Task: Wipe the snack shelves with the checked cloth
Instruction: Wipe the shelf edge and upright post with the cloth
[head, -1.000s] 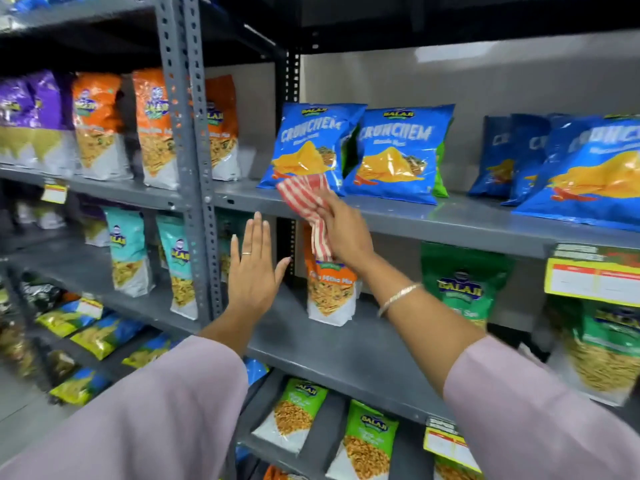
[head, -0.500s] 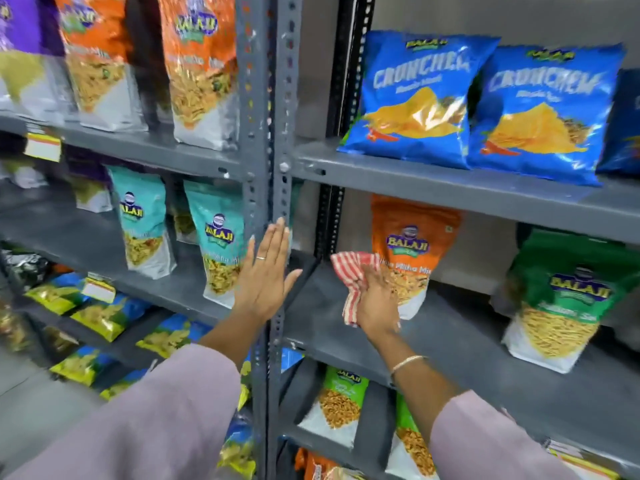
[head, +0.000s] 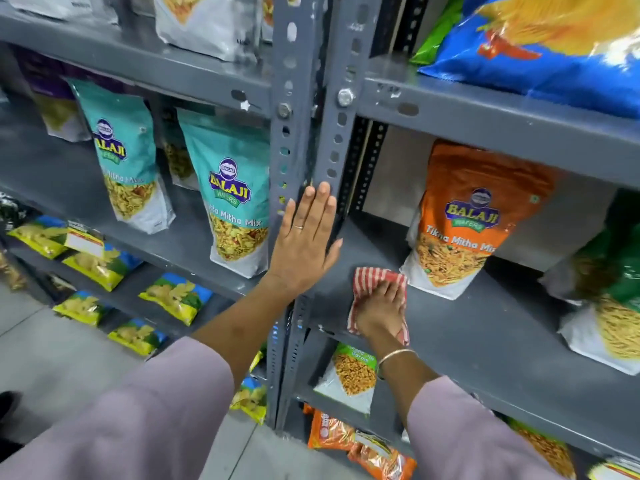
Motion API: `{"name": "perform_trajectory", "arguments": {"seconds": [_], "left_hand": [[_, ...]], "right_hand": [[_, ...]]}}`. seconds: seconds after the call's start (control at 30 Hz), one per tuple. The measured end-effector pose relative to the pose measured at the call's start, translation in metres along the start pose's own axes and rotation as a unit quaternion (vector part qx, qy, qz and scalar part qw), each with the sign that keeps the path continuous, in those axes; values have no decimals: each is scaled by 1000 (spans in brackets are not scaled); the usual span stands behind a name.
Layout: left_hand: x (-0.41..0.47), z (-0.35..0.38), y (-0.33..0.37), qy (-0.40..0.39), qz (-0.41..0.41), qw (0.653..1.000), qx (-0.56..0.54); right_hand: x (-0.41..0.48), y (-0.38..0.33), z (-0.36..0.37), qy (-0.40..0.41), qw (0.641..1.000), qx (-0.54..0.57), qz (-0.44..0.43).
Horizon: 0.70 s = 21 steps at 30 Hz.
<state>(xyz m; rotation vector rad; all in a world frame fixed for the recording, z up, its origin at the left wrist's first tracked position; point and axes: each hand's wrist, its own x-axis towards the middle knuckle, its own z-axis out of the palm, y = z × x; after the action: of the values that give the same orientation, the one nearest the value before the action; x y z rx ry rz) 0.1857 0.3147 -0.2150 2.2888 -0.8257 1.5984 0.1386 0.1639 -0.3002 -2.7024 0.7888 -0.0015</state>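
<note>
Left hand (head: 304, 244): open and flat, fingers together and pointing up, palm pressed against the grey slotted upright post (head: 298, 140) where the two shelf units meet; a thin ring shows on one finger.
Right hand (head: 381, 311): palm down on the checked cloth, fingers spread over it and pressing it onto the shelf; a thin bangle (head: 396, 356) sits on the wrist.
Checked cloth (head: 372, 277): red and white, crumpled, lying on the grey middle shelf (head: 485, 341) of the right-hand unit, near its front left corner; its far edge shows beyond the fingertips and one strip shows down the left side of the hand.
Orange Balaji pouch (head: 464, 220): upright on the same shelf, just beside the cloth on its right; whether the two touch I cannot tell.
Green pouch (head: 609, 292): on the same shelf at the far right, partly cut off by the frame edge.
Blue snack bag (head: 540, 53): leaning on the shelf above, upper right.
Teal Balaji pouches (head: 235, 192): two standing on the left unit's middle shelf, left of the post.
Yellow and blue packets (head: 173, 296): lying tilted on the lower shelves of the left unit.
Lower right shelf: a green-topped pouch (head: 349, 372) standing under the cloth's shelf, orange packets (head: 360, 441) below it.
Sleeves (head: 145, 420): pale mauve, on both forearms.
</note>
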Motion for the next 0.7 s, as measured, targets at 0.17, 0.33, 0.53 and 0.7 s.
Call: {"name": "perform_trajectory", "arguments": {"seconds": [0.17,0.33,0.53,0.7], "left_hand": [[0,2,-2,3,9,1000,-2],[-1,3,-1,18,12,1000,-7],[-2,7,-5,24,20,999,6],[-4,9,-7,10,29,999,-11]], "right_hand": [[-1,-29,-10,-37,994,13,-105],[15,-27,-60,-71,955,206,-199],[64,-15,-42,-50,991,73,-101],[101,-35,-12,12,993,120,15]]}}
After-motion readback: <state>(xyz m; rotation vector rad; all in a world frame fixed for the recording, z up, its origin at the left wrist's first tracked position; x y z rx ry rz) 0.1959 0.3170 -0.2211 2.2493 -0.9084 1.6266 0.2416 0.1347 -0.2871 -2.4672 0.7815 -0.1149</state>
